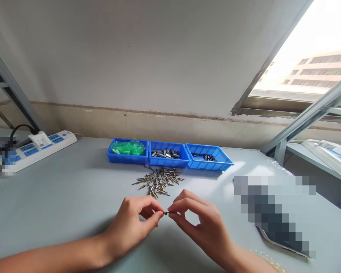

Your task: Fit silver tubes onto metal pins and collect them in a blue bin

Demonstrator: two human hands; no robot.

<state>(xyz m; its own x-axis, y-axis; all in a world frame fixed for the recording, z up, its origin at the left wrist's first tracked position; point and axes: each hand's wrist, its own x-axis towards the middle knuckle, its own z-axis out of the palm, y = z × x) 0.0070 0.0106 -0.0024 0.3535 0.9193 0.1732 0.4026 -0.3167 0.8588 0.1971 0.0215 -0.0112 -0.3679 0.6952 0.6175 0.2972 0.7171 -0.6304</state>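
My left hand [139, 222] pinches one end of a small thin metal pin with a thicker collar [166, 213] between thumb and fingertips. At the other end, my right hand [200, 220] pinches the same piece. It lies level between the two hands, above the table, most of it hidden by my fingers. Just beyond my hands spreads a loose pile of similar silver and brass-coloured metal pins [159, 180].
Behind the pile, three blue bins stand in a row: the left bin [127, 158] with green plastic pieces, the middle bin [170, 163] with metal cylinders, the right bin [210, 165] with dark small parts. A power strip [39, 149] is left; a blurred dark object [275, 220] lies right.
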